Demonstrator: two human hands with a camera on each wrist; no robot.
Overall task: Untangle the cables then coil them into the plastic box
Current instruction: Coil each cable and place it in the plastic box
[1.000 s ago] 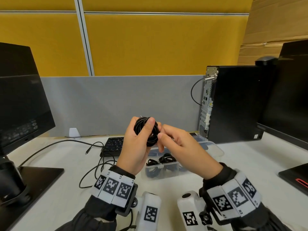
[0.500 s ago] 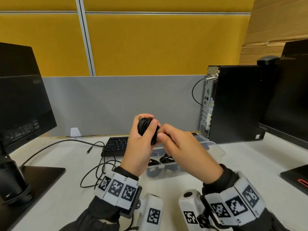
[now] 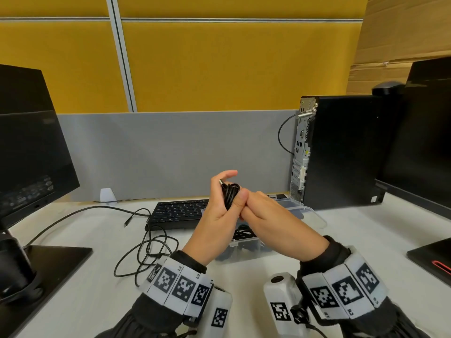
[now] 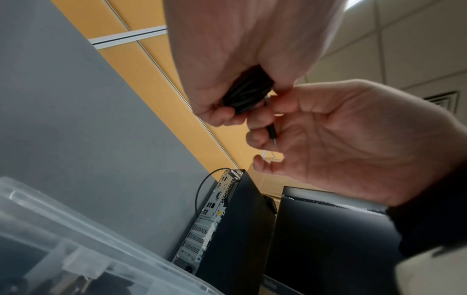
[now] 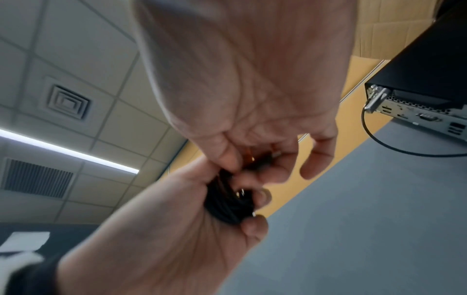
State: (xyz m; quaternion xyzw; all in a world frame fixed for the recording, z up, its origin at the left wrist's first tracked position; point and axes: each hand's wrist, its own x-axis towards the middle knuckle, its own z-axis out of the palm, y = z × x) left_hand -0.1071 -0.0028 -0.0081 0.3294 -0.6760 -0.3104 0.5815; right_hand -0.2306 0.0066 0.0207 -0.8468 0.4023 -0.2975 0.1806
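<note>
I hold a small black coiled cable [image 3: 230, 194] upright above the plastic box [image 3: 246, 247]. My left hand [image 3: 216, 198] grips the coil between thumb and fingers, with the index finger lifted. My right hand [image 3: 258, 212] meets it from the right. In the left wrist view the right hand [image 4: 353, 139] pinches the cable's plug end [image 4: 271, 132] just below the coil [image 4: 247, 93]. The right wrist view shows the coil [image 5: 227, 203] in the left palm [image 5: 164, 239], blurred. Other coiled black cables [image 3: 244, 234] lie in the box.
A loose black cable [image 3: 146, 252] sprawls on the white desk left of the box, near a keyboard [image 3: 178, 212]. The box's open lid [image 3: 307, 213] lies behind it. A computer tower [image 3: 341, 152] stands at the right and monitors [image 3: 29, 154] stand on both sides.
The coil has turned from face-on to edge-on in my left hand. My left index finger has lifted off it. The right fingers have slid under the coil to its end.
</note>
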